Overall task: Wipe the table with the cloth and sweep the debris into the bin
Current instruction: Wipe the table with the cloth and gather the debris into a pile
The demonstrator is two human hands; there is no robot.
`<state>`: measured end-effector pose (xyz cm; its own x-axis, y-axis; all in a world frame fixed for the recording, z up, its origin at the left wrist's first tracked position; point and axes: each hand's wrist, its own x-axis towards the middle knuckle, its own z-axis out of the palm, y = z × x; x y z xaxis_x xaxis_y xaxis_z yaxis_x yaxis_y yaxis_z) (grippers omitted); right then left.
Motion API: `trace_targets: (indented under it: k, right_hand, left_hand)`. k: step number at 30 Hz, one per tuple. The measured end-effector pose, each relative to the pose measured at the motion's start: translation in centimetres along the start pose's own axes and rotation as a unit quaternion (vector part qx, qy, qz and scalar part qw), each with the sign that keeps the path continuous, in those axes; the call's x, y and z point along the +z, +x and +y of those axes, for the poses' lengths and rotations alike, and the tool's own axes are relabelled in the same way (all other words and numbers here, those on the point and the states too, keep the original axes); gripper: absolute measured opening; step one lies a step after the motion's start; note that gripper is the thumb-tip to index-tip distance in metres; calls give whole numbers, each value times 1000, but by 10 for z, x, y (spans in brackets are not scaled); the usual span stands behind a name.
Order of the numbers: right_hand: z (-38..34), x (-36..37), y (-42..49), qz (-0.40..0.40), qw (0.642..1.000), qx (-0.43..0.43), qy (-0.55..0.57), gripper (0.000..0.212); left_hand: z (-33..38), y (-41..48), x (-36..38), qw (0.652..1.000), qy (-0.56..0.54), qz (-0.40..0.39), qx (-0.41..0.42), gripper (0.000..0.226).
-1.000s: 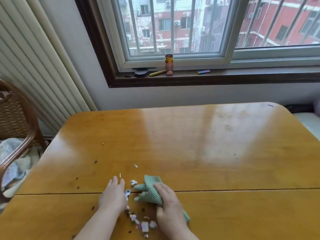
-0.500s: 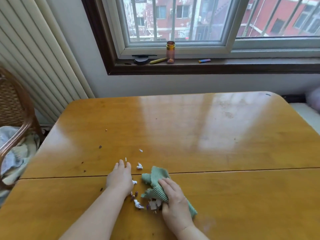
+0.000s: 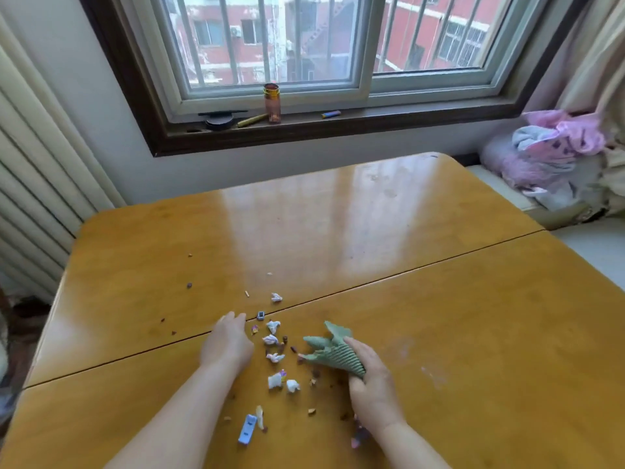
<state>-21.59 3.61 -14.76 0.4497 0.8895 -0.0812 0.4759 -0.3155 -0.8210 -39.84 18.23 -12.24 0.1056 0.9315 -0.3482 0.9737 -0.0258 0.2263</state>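
Observation:
My right hand (image 3: 373, 392) grips a crumpled green ribbed cloth (image 3: 333, 350) pressed on the yellow wooden table (image 3: 439, 299). My left hand (image 3: 228, 343) lies flat on the table, fingers together, palm edge facing the debris. Between the two hands sits a loose pile of debris (image 3: 275, 357): white paper scraps, brown crumbs and small coloured bits. A light blue clip (image 3: 247, 429) lies nearer me beside my left forearm. A few crumbs (image 3: 189, 285) are scattered farther left. No bin is in view.
A seam (image 3: 422, 269) crosses the table. The window sill behind holds an amber bottle (image 3: 272, 102), a black object, a yellow pen and a blue lighter. Pink and white clothes (image 3: 554, 154) are heaped at right. A radiator (image 3: 30, 184) stands at left.
The view tilted and shifted right. My right hand drew the cloth away to the right, leaving the debris spread between the hands. The left hand stays flat beside it.

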Motion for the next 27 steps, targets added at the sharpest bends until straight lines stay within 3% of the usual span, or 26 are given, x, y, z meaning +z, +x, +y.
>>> trace_targets:
  k: [2, 5, 8, 11, 15, 18, 22, 24, 27]
  right_hand:
    - [-4, -18, -7, 80, 995, 46, 42, 59]
    - [18, -48, -26, 168, 981, 96, -31, 60]
    - [40, -39, -60, 140, 971, 142, -131, 66]
    - [36, 0, -83, 114, 974, 111, -160, 70]
    - [2, 28, -83, 76, 992, 90, -47, 67]
    - [-7, 7, -80, 127, 987, 95, 42, 62]
    - [31, -37, -88, 221, 964, 137, -55, 62]
    - [41, -36, -101, 207, 956, 185, -94, 64]
    - [34, -1, -118, 154, 968, 149, -132, 70]
  left_hand:
    - [-9, -13, 7, 1000, -3, 11, 13, 52]
    - [-21, -32, 14, 1000, 0, 10, 15, 51]
    - [-25, -47, 21, 1000, 7, -3, 11, 53]
    - [-25, -54, 24, 999, 23, -17, 31, 58]
    - [-27, -52, 21, 998, 53, -29, 35, 62]
    - [-31, -51, 20, 996, 66, -31, 48, 67]
    - [-29, -51, 17, 994, 82, -42, 52, 71]
    - [-27, -51, 16, 994, 84, -42, 52, 70]
    - [-25, -54, 17, 994, 83, -43, 54, 72]
